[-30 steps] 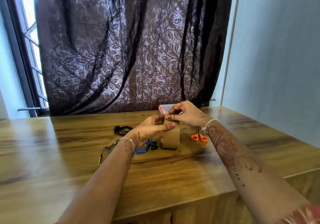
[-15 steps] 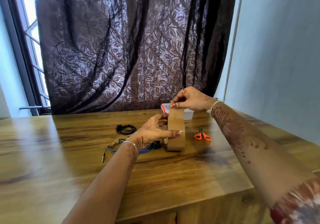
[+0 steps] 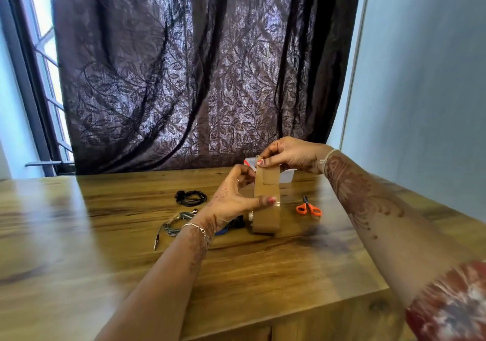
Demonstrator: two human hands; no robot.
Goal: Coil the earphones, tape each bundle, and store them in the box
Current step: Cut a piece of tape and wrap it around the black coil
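A roll of brown packing tape stands on edge on the wooden table. My left hand grips the roll, thumb across its face. My right hand pinches the free end of the tape strip and holds it up above the roll. A coiled black earphone lies left of the hands. A grey earphone bundle lies nearer, its plug trailing toward me. A blue earphone peeks out under my left wrist. A white box with a red mark sits behind the tape, mostly hidden.
Small orange-handled scissors lie right of the tape roll. A dark leaf-patterned curtain hangs behind the table's far edge, with a window at the left and a wall to the right.
My right hand has pulled the tape end upward off the roll, drawing out a longer strip. My left hand keeps steadying the roll on the table.
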